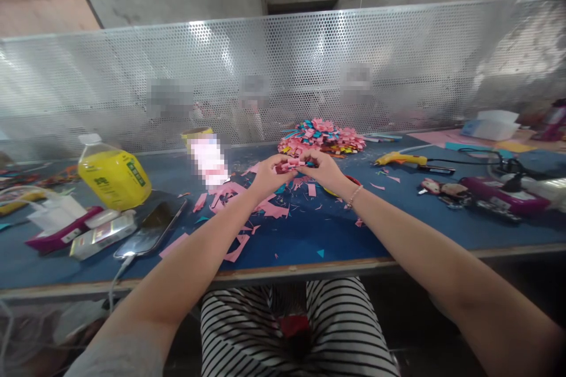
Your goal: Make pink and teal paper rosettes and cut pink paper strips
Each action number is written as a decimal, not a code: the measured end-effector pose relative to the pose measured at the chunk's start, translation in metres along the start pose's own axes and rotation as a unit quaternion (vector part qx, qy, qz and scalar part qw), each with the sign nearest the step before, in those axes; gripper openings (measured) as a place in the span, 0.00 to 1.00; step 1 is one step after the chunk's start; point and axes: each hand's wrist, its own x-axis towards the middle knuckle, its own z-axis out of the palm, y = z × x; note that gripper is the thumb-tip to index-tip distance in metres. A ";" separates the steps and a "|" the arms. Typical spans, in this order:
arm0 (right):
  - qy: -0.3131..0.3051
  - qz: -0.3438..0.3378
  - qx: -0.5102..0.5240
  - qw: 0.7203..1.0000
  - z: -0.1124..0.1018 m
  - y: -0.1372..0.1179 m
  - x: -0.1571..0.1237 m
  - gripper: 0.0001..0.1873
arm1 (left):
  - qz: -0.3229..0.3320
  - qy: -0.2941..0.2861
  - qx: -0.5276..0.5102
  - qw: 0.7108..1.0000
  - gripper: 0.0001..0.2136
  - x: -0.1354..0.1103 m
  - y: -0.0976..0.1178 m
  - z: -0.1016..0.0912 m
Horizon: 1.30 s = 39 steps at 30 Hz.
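Observation:
Both hands meet over the middle of the blue table, a little in front of a heap of paper flowers in pink, blue and yellow. Between them is a small pink paper piece, with cut strips showing. My left hand is closed round its left side. From the right, my right hand pinches it, and some blue shows by these fingers. Pink paper scraps lie under and left of the hands. Part of a round red and yellow object shows behind my right wrist.
At left stand a yellow liquid bottle, a phone on a cable and a small box. A lit, blurred screen stands nearer the middle. Right are a yellow glue gun and a purple power strip. A perforated metal panel bounds the back.

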 end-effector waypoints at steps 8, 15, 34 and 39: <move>0.001 -0.013 -0.036 0.999 -0.003 0.007 -0.002 0.22 | -0.050 0.049 -0.021 0.997 0.09 0.004 -0.005 0.001; -0.008 0.007 0.006 1.000 -0.003 0.003 -0.004 0.32 | -0.078 0.078 -0.059 0.992 0.09 0.005 0.001 -0.002; 0.063 0.016 -0.012 0.998 -0.008 -0.017 0.000 0.24 | -0.114 0.064 -0.167 0.977 0.09 0.008 0.011 0.000; 0.087 0.013 0.018 0.996 -0.010 -0.004 0.005 0.23 | -0.141 0.075 -0.206 0.965 0.09 0.009 0.003 -0.001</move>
